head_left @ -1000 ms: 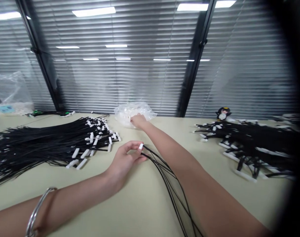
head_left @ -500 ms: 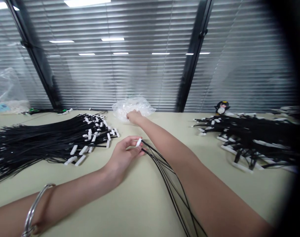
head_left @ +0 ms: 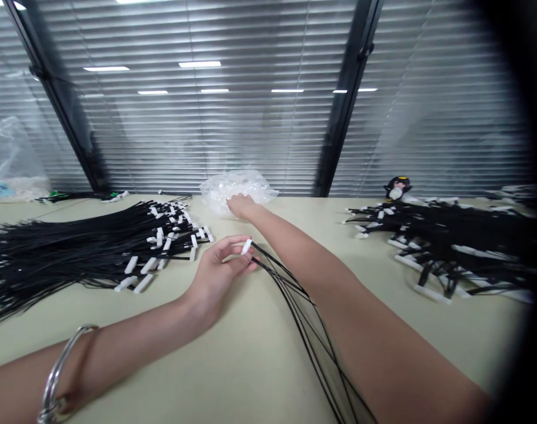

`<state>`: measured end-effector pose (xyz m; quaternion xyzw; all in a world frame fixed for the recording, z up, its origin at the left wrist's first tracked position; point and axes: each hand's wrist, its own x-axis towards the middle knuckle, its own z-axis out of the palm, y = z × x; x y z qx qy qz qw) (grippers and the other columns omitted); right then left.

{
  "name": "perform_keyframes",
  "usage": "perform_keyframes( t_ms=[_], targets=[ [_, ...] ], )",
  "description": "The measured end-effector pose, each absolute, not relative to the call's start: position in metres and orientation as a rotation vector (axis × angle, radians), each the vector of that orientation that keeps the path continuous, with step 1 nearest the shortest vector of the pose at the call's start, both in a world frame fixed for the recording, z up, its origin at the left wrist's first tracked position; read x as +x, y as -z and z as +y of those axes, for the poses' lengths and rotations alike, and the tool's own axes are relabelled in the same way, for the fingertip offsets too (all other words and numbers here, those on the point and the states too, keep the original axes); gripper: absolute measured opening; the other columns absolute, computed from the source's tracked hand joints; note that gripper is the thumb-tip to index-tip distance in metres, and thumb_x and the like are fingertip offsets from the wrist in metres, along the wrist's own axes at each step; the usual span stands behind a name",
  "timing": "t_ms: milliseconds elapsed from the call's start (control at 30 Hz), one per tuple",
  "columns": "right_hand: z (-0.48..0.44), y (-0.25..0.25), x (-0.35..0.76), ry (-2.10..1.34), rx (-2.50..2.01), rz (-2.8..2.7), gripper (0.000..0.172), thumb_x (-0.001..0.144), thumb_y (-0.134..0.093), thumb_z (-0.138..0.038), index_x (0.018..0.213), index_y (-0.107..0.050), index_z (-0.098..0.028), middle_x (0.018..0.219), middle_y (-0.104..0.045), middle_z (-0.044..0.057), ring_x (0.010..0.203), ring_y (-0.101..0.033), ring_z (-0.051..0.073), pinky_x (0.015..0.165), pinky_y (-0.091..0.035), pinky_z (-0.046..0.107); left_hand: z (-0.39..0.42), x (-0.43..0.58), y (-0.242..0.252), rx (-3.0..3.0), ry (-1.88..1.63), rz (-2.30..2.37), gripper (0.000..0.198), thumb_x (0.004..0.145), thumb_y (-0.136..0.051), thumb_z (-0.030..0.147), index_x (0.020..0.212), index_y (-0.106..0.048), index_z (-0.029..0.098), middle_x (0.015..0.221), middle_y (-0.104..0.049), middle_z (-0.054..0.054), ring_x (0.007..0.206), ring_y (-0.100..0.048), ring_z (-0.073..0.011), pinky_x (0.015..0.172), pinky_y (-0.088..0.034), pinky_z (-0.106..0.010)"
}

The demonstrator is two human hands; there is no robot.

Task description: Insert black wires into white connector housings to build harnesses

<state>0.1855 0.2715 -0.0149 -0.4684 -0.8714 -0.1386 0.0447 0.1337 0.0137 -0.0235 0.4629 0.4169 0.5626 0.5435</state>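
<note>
L hand (head_left: 213, 277) pinches stiff white clip (head_left: 247, 246) on light, floppy wires (head_left: 277, 274), prob the best hold; R hand (head_left: 239, 205) in bag (head_left: 246, 182), grip unclear.

An office-like workroom set up for light assembly by hand. A long pale table (head_left: 259, 353) runs left to right in front of glass walls with black frames (head_left: 339, 118) and closed grey blinds (head_left: 427, 118); strip lights (head_left: 199, 63) are reflected in the glass. A heap of black cables with white end pieces (head_left: 74, 247) covers the table's left, and a second heap (head_left: 449, 247) lies on the right. A clear bag (head_left: 251, 182) sits far middle, another (head_left: 7, 165) far left. A toy penguin (head_left: 396, 188) stands far right.
</note>
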Motion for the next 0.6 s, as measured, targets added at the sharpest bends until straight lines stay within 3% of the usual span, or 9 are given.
perform_keyframes(
  t_ms=[300,533,600],
  targets=[
    [0.257,0.014,0.188,0.588,-1.285,-2.640,0.035,0.090,-0.052,-0.034,0.118,-0.052,-0.014,0.119,-0.053,0.009,0.107,-0.054,0.020,0.091,-0.047,0.042,0.012,0.132,0.021,1.091,-1.314,0.978,0.029,0.072,-0.071,0.017,0.100,-0.064,0.021,0.090,-0.066,-0.003,0.082,-0.063,-0.0159,0.087,-0.050,-0.035],
    [0.219,-0.005,0.214,0.596,-1.202,-2.611,0.034,0.089,-0.053,-0.033,0.116,-0.054,-0.013,0.120,-0.052,0.010,0.109,-0.052,0.020,0.092,-0.046,0.042,0.013,0.133,0.021,1.084,-1.272,0.959,0.005,0.071,-0.067,0.012,0.074,-0.065,0.015,0.083,-0.064,-0.003,0.079,-0.064,-0.0146,0.086,-0.051,-0.032],
    [0.202,-0.012,0.231,0.552,-1.197,-2.593,0.033,0.089,-0.053,-0.033,0.115,-0.054,-0.013,0.120,-0.052,0.010,0.110,-0.052,0.021,0.093,-0.045,0.043,0.013,0.133,0.020,1.073,-1.261,0.958,0.006,0.070,-0.068,0.011,0.068,-0.063,0.014,0.080,-0.064,-0.003,0.082,-0.065,-0.0156,0.089,-0.050,-0.033]
  ],
)
